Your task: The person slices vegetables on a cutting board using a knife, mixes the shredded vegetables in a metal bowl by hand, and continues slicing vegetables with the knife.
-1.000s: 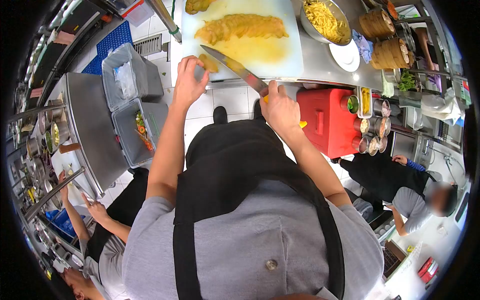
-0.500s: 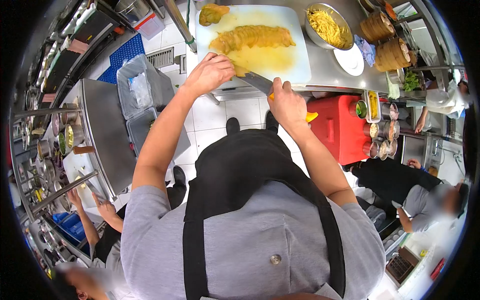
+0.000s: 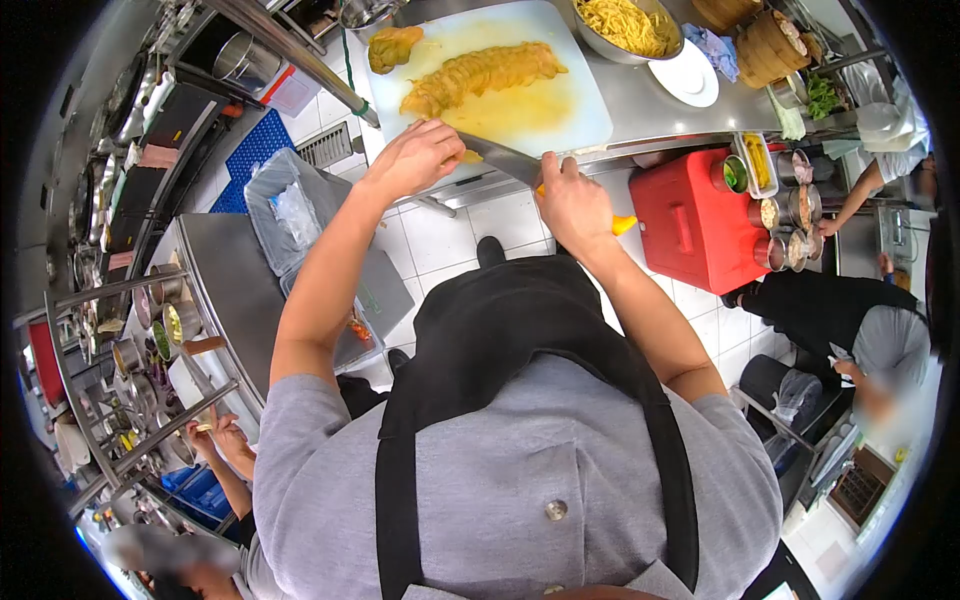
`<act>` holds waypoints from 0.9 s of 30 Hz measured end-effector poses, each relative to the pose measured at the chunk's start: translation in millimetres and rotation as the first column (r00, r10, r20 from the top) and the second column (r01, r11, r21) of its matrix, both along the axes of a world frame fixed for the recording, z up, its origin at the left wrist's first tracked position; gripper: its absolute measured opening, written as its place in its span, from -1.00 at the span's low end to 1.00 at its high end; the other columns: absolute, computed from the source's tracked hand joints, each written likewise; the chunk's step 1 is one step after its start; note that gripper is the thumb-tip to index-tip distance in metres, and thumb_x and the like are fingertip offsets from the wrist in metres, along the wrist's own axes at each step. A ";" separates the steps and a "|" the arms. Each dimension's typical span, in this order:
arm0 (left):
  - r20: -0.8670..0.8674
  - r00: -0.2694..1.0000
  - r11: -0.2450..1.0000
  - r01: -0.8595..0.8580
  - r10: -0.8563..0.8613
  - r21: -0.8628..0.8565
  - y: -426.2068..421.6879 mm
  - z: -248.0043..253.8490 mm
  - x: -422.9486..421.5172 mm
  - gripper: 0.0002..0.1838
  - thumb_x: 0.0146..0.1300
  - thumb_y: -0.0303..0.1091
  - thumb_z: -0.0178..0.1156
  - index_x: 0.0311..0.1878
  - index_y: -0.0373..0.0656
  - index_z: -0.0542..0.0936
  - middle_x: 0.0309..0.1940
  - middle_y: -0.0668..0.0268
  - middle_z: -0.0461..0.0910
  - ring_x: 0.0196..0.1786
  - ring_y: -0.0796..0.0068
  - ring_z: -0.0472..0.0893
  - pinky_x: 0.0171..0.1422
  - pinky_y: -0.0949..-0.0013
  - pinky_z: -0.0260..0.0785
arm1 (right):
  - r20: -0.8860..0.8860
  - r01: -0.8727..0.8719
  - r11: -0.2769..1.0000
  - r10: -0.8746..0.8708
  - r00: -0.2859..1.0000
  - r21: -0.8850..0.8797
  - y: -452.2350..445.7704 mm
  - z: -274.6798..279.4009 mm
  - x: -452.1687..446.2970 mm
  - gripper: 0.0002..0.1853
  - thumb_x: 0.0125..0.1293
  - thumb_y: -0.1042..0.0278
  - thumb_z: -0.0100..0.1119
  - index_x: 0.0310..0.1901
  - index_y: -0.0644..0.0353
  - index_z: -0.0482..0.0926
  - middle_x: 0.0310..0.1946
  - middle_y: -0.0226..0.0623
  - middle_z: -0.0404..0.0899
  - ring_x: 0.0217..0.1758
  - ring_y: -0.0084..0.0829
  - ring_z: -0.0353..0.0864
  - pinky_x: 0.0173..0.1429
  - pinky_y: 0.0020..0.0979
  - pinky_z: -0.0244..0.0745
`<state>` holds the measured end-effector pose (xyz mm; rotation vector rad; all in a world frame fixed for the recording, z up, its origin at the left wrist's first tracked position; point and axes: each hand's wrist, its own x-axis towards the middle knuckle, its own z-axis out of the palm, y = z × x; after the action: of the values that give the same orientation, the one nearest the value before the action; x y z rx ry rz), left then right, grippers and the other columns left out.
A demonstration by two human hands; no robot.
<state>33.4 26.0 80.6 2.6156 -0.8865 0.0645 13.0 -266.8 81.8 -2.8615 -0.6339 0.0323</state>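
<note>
My right hand [image 3: 577, 208] grips the yellow handle of a large knife [image 3: 500, 158], whose blade points left over the near edge of a white cutting board [image 3: 590, 120]. Fingers curled, my left hand [image 3: 415, 158] rests beside the blade's tip, over a small yellowish piece that is mostly hidden. Behind the blade, a long row of thin yellow-brown slices [image 3: 485, 78] lies across the board. An uncut-looking lump [image 3: 393, 48] of the same food sits at the board's far left corner. Yellow liquid stains the board.
Right of the board are a bowl of yellow strips [image 3: 630, 28], a white plate [image 3: 686, 76] and bamboo steamers [image 3: 768, 48]. A red box [image 3: 695, 222] stands below the counter, near metal containers [image 3: 800, 205]. Grey bins [image 3: 290, 215] are at left. Other people work at both sides.
My left hand has moved from the board's left part to beside the blade, its fingers now curled. The knife has tilted flatter. The whole view has shifted and turned somewhat.
</note>
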 end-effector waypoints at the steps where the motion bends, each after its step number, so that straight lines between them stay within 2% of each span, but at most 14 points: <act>1: -0.019 0.999 0.999 -0.027 0.026 -0.039 4.1 3.5 1.4 -0.87 0.29 -0.43 0.39 -0.15 -0.16 0.63 -0.16 0.24 0.64 0.08 0.12 0.61 0.31 0.13 0.46 | -0.013 0.038 0.999 -0.038 0.999 -0.009 -1.2 -0.9 0.5 -0.57 0.36 0.17 0.33 0.13 0.20 0.45 -0.18 0.00 0.65 -0.22 0.07 0.80 -0.18 0.00 0.72; 3: -0.039 0.998 0.996 -0.049 0.046 -0.070 16.2 12.1 6.4 -0.87 0.30 -0.43 0.37 -0.14 -0.18 0.65 -0.16 0.21 0.66 0.07 0.09 0.62 0.30 0.11 0.47 | -0.051 0.096 0.995 -0.095 0.994 0.009 -9.6 3.8 0.4 -0.57 0.38 0.15 0.33 0.12 0.20 0.45 -0.17 0.00 0.66 -0.20 0.08 0.79 -0.16 0.02 0.72; 5: -0.098 0.963 0.968 -0.253 0.252 0.004 34.7 20.2 16.1 -0.83 0.34 -0.43 0.33 -0.04 -0.21 0.68 -0.08 0.15 0.69 0.11 0.04 0.62 0.31 0.10 0.46 | -0.092 0.149 0.989 -0.146 0.985 0.022 -19.0 2.2 0.3 -0.57 0.40 0.13 0.34 0.12 0.20 0.45 -0.15 0.00 0.67 -0.18 0.10 0.79 -0.13 0.04 0.71; 7: -0.136 0.954 0.963 -0.256 0.266 0.089 45.4 22.0 34.8 -0.79 0.38 -0.41 0.28 0.03 -0.22 0.69 -0.01 0.11 0.71 0.16 0.02 0.62 0.30 0.10 0.47 | -0.154 0.238 0.971 -0.231 0.961 0.031 -27.9 -4.4 2.0 -0.57 0.41 0.11 0.36 0.09 0.20 0.44 -0.12 -0.01 0.69 -0.16 0.13 0.78 -0.11 0.07 0.70; 8: -0.191 0.942 0.955 -0.244 0.275 0.169 48.3 21.4 43.7 -0.79 0.38 -0.40 0.27 0.03 -0.21 0.69 0.00 0.10 0.71 0.16 0.02 0.62 0.30 0.09 0.48 | -0.160 0.216 0.975 -0.207 0.965 0.041 -32.2 -3.7 0.3 -0.46 0.41 0.11 0.34 0.25 0.24 0.39 -0.11 0.05 0.66 -0.18 0.11 0.80 -0.12 0.04 0.72; 9: -0.244 0.926 0.942 -0.227 0.288 0.248 51.4 20.0 52.5 -0.79 0.38 -0.39 0.26 0.02 -0.20 0.69 0.00 0.09 0.71 0.17 0.02 0.63 0.29 0.08 0.49 | -0.156 0.212 0.976 -0.203 0.967 0.045 -34.3 -3.9 -1.0 -0.46 0.41 0.11 0.34 0.25 0.24 0.39 -0.11 0.05 0.66 -0.18 0.11 0.80 -0.12 0.04 0.72; 13: -0.306 0.910 0.905 -0.143 0.279 0.400 52.7 7.8 85.4 -0.75 0.32 -0.33 0.32 0.01 -0.17 0.69 0.00 0.09 0.69 0.22 0.03 0.61 0.32 0.06 0.47 | -0.173 0.252 0.963 -0.232 0.957 0.100 -37.9 -5.7 -9.1 -0.55 0.41 0.11 0.34 0.12 0.22 0.43 -0.14 0.02 0.68 -0.21 0.10 0.80 -0.14 0.06 0.71; 16: -0.260 0.900 0.866 -0.206 0.350 0.455 49.6 -1.9 96.4 -0.72 0.26 -0.29 0.38 -0.01 -0.19 0.67 -0.01 0.10 0.68 0.20 0.03 0.62 0.30 0.06 0.48 | -0.173 0.279 0.951 -0.255 0.951 0.132 -37.9 -3.3 -14.0 -0.59 0.41 0.11 0.34 0.06 0.21 0.45 -0.16 -0.01 0.69 -0.23 0.10 0.79 -0.15 0.07 0.70; 19: -0.003 0.966 0.926 -0.246 0.257 0.288 55.0 -9.5 90.9 -0.68 0.21 -0.28 0.43 -0.03 -0.18 0.64 -0.01 0.11 0.67 0.15 0.04 0.64 0.25 0.07 0.51 | -0.172 0.300 0.944 -0.276 0.946 0.138 -39.7 3.5 -20.2 -0.62 0.42 0.12 0.33 0.05 0.19 0.46 -0.18 -0.02 0.69 -0.25 0.12 0.79 -0.16 0.07 0.69; 20: -0.007 0.966 0.927 -0.244 0.257 0.284 57.0 -12.9 87.3 -0.68 0.21 -0.28 0.43 -0.03 -0.18 0.64 -0.01 0.11 0.67 0.15 0.04 0.64 0.25 0.07 0.51 | -0.167 0.302 0.942 -0.277 0.946 0.150 -40.0 5.8 -22.4 -0.64 0.43 0.12 0.32 0.04 0.18 0.48 -0.19 -0.02 0.70 -0.26 0.13 0.78 -0.16 0.07 0.69; 22: 0.069 0.886 0.888 -0.456 0.459 -0.058 55.3 -11.0 65.7 -0.72 0.18 -0.33 0.44 -0.07 -0.17 0.66 0.09 0.10 0.66 0.23 0.06 0.61 0.31 0.05 0.48 | -0.157 0.262 0.951 -0.237 0.959 0.163 -39.7 8.2 -27.5 -0.66 0.45 0.12 0.29 0.03 0.17 0.49 -0.22 0.01 0.70 -0.27 0.15 0.77 -0.16 0.08 0.69; 23: 0.063 0.883 0.885 -0.462 0.465 -0.062 56.2 -12.8 49.5 -0.72 0.18 -0.33 0.44 -0.07 -0.17 0.66 0.09 0.10 0.66 0.23 0.06 0.61 0.31 0.05 0.48 | -0.147 0.222 0.958 -0.197 0.969 0.182 -37.8 8.8 -29.7 -0.69 0.46 0.13 0.27 0.02 0.16 0.51 -0.25 0.04 0.71 -0.28 0.17 0.77 -0.16 0.09 0.69; 25: -0.368 0.652 0.678 -0.731 0.662 -0.075 56.6 -20.4 8.3 -0.72 0.19 -0.31 0.46 -0.07 -0.17 0.68 0.05 0.11 0.68 0.27 0.08 0.59 0.31 0.06 0.47 | -0.171 0.171 0.969 -0.141 0.975 0.176 -30.4 5.6 -34.3 -0.71 0.49 0.13 0.22 0.02 0.16 0.52 -0.27 0.09 0.71 -0.27 0.19 0.76 -0.16 0.10 0.68; 27: -0.496 0.547 0.618 -0.785 0.675 -0.024 43.5 -38.8 -33.5 -0.73 0.19 -0.31 0.47 -0.08 -0.17 0.71 0.01 0.15 0.69 0.24 0.06 0.59 0.31 0.07 0.47 | -0.190 0.117 0.978 -0.083 0.978 0.174 -17.2 3.0 -37.9 -0.73 0.52 0.13 0.17 0.02 0.17 0.53 -0.28 0.14 0.71 -0.27 0.21 0.76 -0.16 0.11 0.68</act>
<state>-0.1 69.5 41.9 2.4056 0.4184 -0.1879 -24.9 -284.0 84.8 -2.6676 -0.4313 0.2059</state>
